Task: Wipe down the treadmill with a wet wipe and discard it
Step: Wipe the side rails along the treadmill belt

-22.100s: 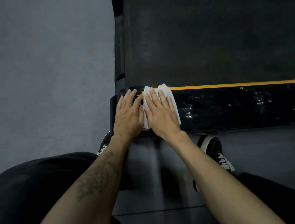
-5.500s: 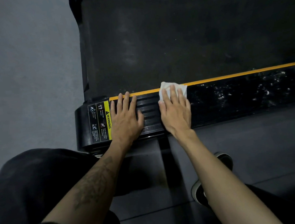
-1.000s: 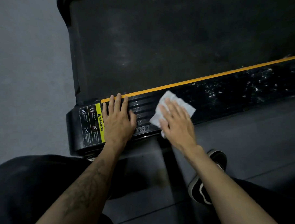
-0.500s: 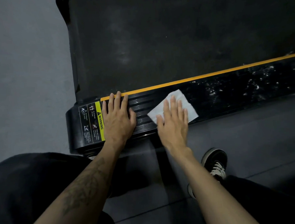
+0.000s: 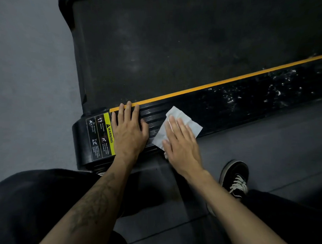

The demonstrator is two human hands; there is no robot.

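White wipe (image 5: 178, 124) flat on treadmill (image 5: 229, 100) side rail, right hand (image 5: 181, 145) pressing it, fingers straight, slightly spread. Left hand (image 5: 129, 132) flat on rail at wipe's 9 o'clock, fingers straight, beside warning label (image 5: 100, 135). Shoe (image 5: 235, 177) at 5 o'clock.

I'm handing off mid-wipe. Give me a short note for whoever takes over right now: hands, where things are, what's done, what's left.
Left hand: flat, fingers straight, resting on the ribbed end of the treadmill's side rail, beside the warning label.
Right hand: flat, pressing the wet wipe onto the same rail, just right of the left hand.
Done: wiping at this rail end is under way.
Left: the rail further right shows white specks, so it likely needs a pass. The belt looks smudged. Then discard the wipe; no bin is in view.
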